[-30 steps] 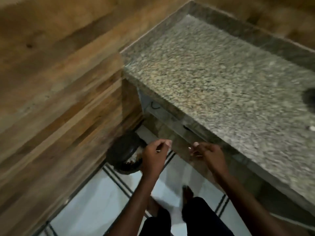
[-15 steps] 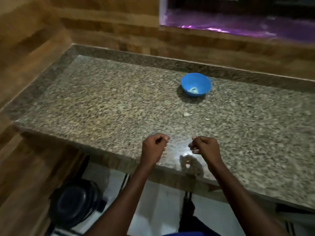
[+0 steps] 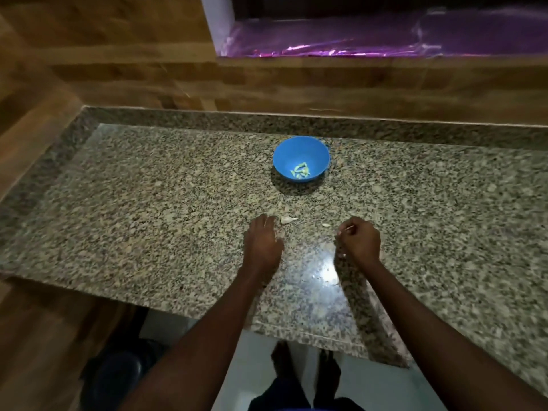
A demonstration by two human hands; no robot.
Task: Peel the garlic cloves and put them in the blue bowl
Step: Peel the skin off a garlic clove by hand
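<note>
The blue bowl point(image 3: 301, 149) stands on the granite counter point(image 3: 148, 209) toward the back, with several pale peeled cloves point(image 3: 300, 170) inside. An unpeeled garlic clove point(image 3: 287, 220) lies on the counter in front of the bowl. My left hand point(image 3: 262, 241) reaches over the counter with its fingers stretched out, the fingertips just left of that clove. My right hand point(image 3: 360, 240) hovers to the right with its fingers curled in; a thin pale sliver shows at its fingertips, too small to identify.
A small pale scrap point(image 3: 326, 225) lies on the counter between the clove and my right hand. Wood-look walls enclose the counter at the left and back. A dark round bin point(image 3: 118, 378) sits on the floor below left. My feet point(image 3: 305, 369) stand under the counter edge.
The view swung up from the floor bin to the counter. Both hands moved forward over the counter; my left hand uncurled and reached toward the clove.
</note>
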